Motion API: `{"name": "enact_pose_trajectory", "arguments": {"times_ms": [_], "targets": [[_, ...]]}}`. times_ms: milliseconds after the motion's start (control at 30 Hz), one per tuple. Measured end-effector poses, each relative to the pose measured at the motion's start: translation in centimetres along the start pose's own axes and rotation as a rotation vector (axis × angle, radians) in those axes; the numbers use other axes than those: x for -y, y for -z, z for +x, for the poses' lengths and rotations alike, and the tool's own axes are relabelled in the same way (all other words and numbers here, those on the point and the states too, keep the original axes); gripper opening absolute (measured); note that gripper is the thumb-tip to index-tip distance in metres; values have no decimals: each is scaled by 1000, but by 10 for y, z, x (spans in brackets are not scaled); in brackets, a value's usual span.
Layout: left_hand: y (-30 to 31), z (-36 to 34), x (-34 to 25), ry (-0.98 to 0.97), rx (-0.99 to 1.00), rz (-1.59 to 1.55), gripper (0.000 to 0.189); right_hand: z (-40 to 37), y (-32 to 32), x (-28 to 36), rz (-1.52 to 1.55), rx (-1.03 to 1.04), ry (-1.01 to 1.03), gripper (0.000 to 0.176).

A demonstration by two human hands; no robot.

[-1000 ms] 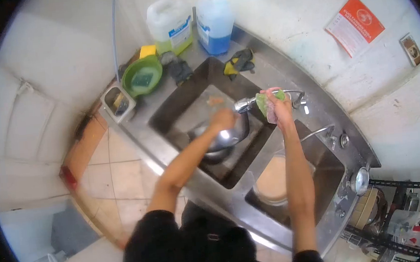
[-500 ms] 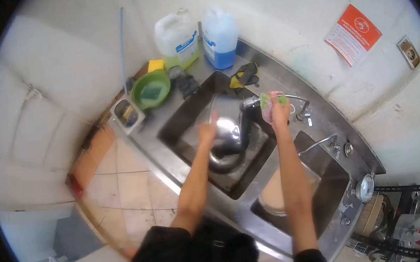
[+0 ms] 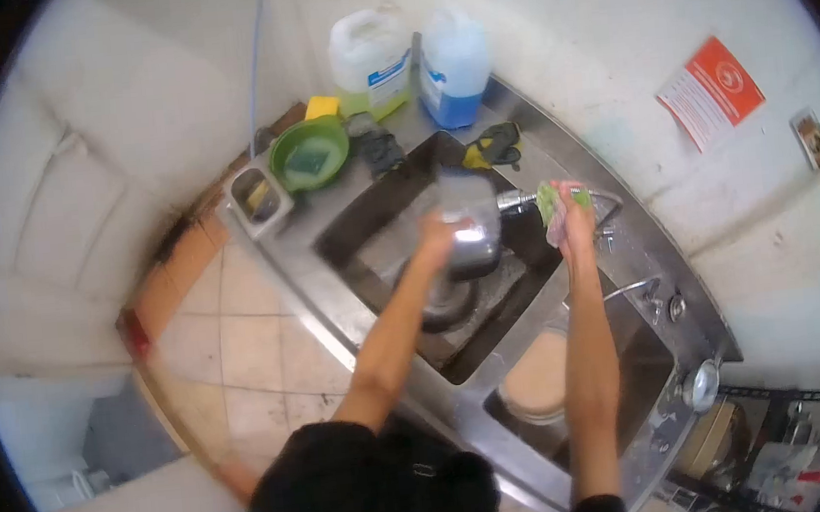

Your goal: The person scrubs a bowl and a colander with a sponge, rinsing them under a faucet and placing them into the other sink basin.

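Over the left sink basin (image 3: 360, 239), my left hand (image 3: 438, 239) is closed on the near side of a shiny metal container (image 3: 476, 250); motion blurs its fingers and the container's exact kind. My right hand (image 3: 577, 217) grips a green and pink sponge (image 3: 552, 212) beside the tap spout (image 3: 517, 201). The spout's tip points toward the container. Below the container, a round metal vessel (image 3: 449, 309) rests in the basin, partly covered by my left hand and the container.
A round beige item (image 3: 538, 378) lies in the right basin. A green bowl (image 3: 339, 170), a small metal tub (image 3: 274, 207), gloves (image 3: 496, 146), a yellow-green jug (image 3: 368, 60) and a blue jug (image 3: 452, 67) stand along the back. A second tap (image 3: 632, 287) overhangs the right basin.
The view has shifted a little. The metal container has turned and risen toward the spout with my left hand. My right hand keeps the sponge near the tap.
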State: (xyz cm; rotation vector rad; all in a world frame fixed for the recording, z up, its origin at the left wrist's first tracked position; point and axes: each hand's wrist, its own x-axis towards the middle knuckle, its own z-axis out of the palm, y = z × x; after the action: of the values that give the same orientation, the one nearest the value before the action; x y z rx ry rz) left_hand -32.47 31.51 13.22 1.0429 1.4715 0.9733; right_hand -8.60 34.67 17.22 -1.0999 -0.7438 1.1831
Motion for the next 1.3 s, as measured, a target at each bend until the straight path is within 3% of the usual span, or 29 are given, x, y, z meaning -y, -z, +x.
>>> {"name": "enact_pose_trajectory", "arguments": {"times_ms": [67,100,167,200,267,300,433,533,633,700,767,833,900,933,1000,1133,1200,1233,1267,1300], "targets": [[-80,54,71,-206,-174,49,57,-14,3,-3,65,8,18,10],[-91,50,61,-195,-189,29,57,-20,5,-2,45,25,11,10],[-104,31,35,-78,-123,489,37,-32,15,5,20,-7,1,8],[-105,29,38,-75,-122,479,37,-37,23,5,10,-5,1,8],[-99,27,53,-340,-54,554,27,-45,33,3,-74,22,22,10],[-98,27,61,-361,-68,645,27,-48,34,-1,-75,18,18,10],[-83,23,80,-313,64,818,32,-66,22,-28,-177,51,61,14],[-69,24,90,-420,66,883,29,-79,19,-45,-235,58,68,13],[-51,22,71,-272,67,854,31,-92,21,-48,-264,32,50,13],[-42,23,65,-329,-149,695,29,-100,26,-48,-297,58,112,13],[-25,34,66,-315,-213,481,42,-107,34,-49,-268,51,56,12],[-13,66,103,-374,-348,315,52,-113,41,-50,-234,40,6,12],[16,57,70,-31,-155,103,52,-116,49,-55,-281,85,57,10],[27,48,57,-29,-148,108,52,-119,52,-55,-279,77,53,10],[46,35,43,129,-234,-206,56,-126,57,-53,-243,22,31,11],[71,46,87,286,-216,-239,68,-124,67,-28,-243,60,11,13],[70,36,103,400,-135,-672,83,-119,73,-19,-154,67,23,14],[65,54,157,332,-35,-703,92,-116,78,-17,-101,74,-10,14],[53,52,170,484,-78,-665,92,-115,78,-13,-101,82,-17,14],[40,51,191,507,-59,-706,92,-114,78,-9,-90,64,-26,14]]}}
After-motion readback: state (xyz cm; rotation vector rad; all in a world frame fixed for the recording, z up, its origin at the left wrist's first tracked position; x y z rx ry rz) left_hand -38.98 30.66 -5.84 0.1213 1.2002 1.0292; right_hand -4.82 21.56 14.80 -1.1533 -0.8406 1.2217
